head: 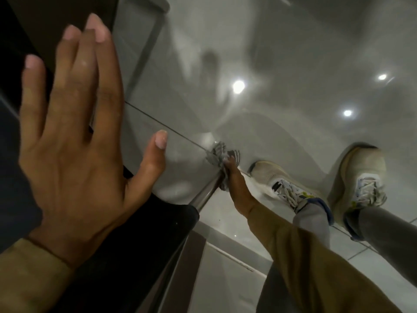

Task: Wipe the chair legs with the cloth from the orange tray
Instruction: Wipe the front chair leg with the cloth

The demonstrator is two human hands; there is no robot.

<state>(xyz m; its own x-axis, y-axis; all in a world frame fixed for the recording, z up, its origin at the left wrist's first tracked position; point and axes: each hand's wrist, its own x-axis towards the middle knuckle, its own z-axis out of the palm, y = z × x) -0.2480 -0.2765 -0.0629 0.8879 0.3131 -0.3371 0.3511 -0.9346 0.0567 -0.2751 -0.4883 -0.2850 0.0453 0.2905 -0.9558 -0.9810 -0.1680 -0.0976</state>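
Floor (282, 53) fills most of the view: glossy grey tile with dark grout lines and three bright light reflections. Over it at the left lies the dark seat (144, 222) of the chair, its black surface running from the top left corner down to the bottom edge.

Flat on that seat rests the left hand (74, 145), fingers straight and spread, thumb pointing toward the floor, gripping nothing; a tan sleeve (29, 279) covers its wrist. The right arm, in the same tan fabric, reaches from the bottom right down toward the floor.

Two pale shoes (358, 179) stand on the tile at the right, with grey trouser legs above them.

A shiny metal leg (206, 196) runs from under the seat's edge down toward the floor. The right hand (237, 177) is closed around its lower part, near the floor, just beside the nearer shoe. Bunched in that grip is the cloth (220, 154), grey with pale stripes, pressed against the leg and sticking out past the fingertips close to the tile; motion blur hides whether it touches the floor.
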